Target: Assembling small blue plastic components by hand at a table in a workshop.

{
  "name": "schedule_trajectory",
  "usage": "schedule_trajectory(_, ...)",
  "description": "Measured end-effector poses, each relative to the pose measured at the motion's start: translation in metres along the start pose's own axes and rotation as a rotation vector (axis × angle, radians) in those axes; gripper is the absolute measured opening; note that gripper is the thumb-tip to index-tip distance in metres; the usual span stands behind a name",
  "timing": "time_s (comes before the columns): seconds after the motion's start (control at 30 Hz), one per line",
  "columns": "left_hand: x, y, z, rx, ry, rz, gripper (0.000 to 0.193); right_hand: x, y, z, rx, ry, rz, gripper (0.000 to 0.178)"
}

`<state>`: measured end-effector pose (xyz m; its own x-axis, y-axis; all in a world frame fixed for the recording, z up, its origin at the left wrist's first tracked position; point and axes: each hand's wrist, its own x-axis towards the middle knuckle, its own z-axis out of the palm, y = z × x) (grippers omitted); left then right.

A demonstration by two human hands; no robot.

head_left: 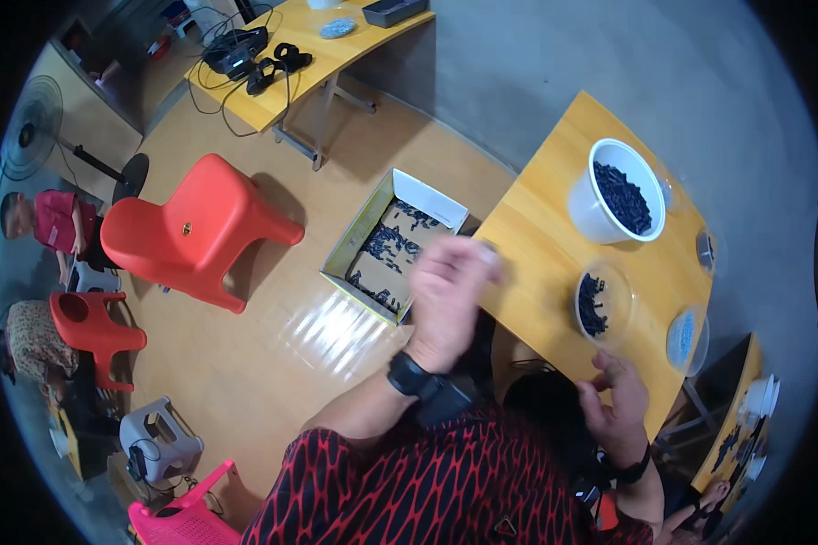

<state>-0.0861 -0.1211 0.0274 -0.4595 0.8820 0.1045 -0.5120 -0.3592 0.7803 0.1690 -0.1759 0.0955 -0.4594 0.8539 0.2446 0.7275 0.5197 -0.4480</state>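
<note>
My left hand (447,295) is over the left edge of the yellow wooden table (541,218), beside the open cardboard box on the floor. Its fingers are pinched together and slightly blurred; anything between the fingertips is too small to make out. My right hand (618,407) is at the table's near edge, palm turned inward, thumb and fingers apart, with nothing seen in it. Just beyond it sits a clear round plastic tub (620,320) with small black parts (593,305) gathered at its left side. A white bucket (583,207) full of black pieces (622,197) stands farther back.
The cardboard box (344,252) holds scattered black pieces. A dish of pale blue bits (681,339) and another small container (705,250) line the table's right side. Red chairs (204,232), a fan (123,173), a second table (359,41) and other people (56,222) are around.
</note>
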Motion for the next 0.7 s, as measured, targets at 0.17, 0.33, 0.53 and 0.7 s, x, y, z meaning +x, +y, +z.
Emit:
schedule_trajectory(0.17,0.055,-0.029,-0.105,0.053,0.455,0.017,0.02,-0.003,0.03,-0.008,-0.04,0.096,0.142,0.032)
schedule_trajectory(0.33,0.06,-0.094,-0.177,0.408,0.638,-0.228,0.047,-0.012,0.075,0.004,-0.079,0.184,0.177,0.021)
schedule_trajectory(0.53,0.053,-0.107,-0.18,0.428,0.542,-0.291,0.044,-0.031,0.095,0.019,0.123,0.238,0.559,0.012)
schedule_trajectory(0.7,0.044,-0.106,-0.186,0.278,0.536,-0.501,0.026,-0.047,0.103,0.02,0.26,0.262,0.792,0.009)
